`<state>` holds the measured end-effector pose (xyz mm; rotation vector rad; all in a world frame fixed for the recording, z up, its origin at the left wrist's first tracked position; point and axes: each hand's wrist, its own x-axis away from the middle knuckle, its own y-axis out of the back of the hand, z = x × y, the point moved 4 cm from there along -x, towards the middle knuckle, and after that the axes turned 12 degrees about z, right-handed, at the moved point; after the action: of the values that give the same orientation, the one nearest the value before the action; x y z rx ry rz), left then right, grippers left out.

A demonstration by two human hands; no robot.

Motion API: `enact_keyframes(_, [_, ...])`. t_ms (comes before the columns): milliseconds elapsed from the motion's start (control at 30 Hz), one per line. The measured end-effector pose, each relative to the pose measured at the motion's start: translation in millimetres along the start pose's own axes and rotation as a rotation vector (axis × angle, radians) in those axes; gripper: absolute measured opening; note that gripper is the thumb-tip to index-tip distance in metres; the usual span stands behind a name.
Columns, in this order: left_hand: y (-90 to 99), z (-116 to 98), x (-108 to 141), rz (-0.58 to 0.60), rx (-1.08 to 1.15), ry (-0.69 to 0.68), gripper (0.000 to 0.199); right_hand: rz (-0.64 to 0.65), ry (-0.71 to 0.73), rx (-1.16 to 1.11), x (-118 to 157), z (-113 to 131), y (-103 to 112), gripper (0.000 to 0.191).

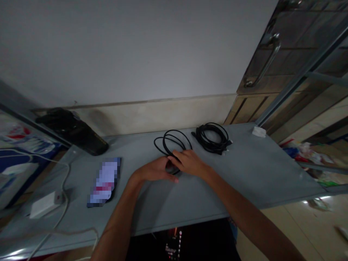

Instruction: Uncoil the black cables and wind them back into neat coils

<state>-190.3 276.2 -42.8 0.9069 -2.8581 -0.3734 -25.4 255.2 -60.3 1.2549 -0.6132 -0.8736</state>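
A black cable (178,134) forms loose loops above the grey table, near its middle. My left hand (156,169) is closed round the lower part of the loops, its thumb stretched toward the right. Against it, my right hand (189,162) has its fingers pressed on the same cable, just beside the left fingers. A dark part of the cable shows between the two hands; its shape is hard to make out. To the right of the loops lies a second coiled black cable (210,138), which neither hand touches.
On the left of the grey table (163,210) lie a phone (104,181), a white power adapter (46,205) with a white cord, and a black bottle-shaped item (78,132). A small white object (259,131) sits at the right rear. A wall (136,54) stands behind.
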Motion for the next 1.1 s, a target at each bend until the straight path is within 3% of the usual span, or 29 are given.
enact_keyframes(100, [-5.7,5,-1,0.110,-0.119,0.046,0.033,0.002,-0.038,-0.024,-2,-4,-2,0.042])
enact_keyframes(233, [3.8,7,-1,0.079,-0.134,0.058,0.007,-0.049,0.012,-0.092,-5,-7,0,0.040])
enact_keyframes(300, [17.3,2,0,-0.059,-0.161,0.017,0.004,-0.072,0.021,-0.107,-6,-8,1,0.038])
enact_keyframes(433, [48.4,-9,8,-0.521,-0.415,-0.097,0.012,-0.077,-0.002,-0.101,-8,-12,0,0.033])
enact_keyframes(500, [58.8,-6,13,-0.772,-0.469,-0.104,0.032,-0.080,-0.026,-0.109,-9,-14,-1,0.031])
enact_keyframes(567, [63.3,3,16,-0.950,-0.355,-0.080,0.056,-0.095,-0.061,-0.133,-10,-16,-2,0.030])
enact_keyframes(633, [60.0,16,11,-0.950,-0.093,-0.056,0.064,-0.115,-0.094,-0.159,-12,-17,-3,0.029])
enact_keyframes(700, [49.3,25,1,-0.834,0.161,-0.053,0.060,-0.122,-0.097,-0.180,-12,-16,-3,0.029])
enact_keyframes(833, [26.9,26,-15,-0.708,0.306,-0.072,0.055,-0.097,-0.018,-0.176,-12,-13,-4,0.028])
enact_keyframes(967, [22.4,33,-19,-0.722,0.387,-0.083,0.057,-0.121,0.077,-0.203,-11,-12,-4,0.032])
enact_keyframes(1100, [34.3,43,-13,-0.805,0.519,-0.120,0.053,-0.261,0.119,-0.318,-11,-15,-1,0.033])
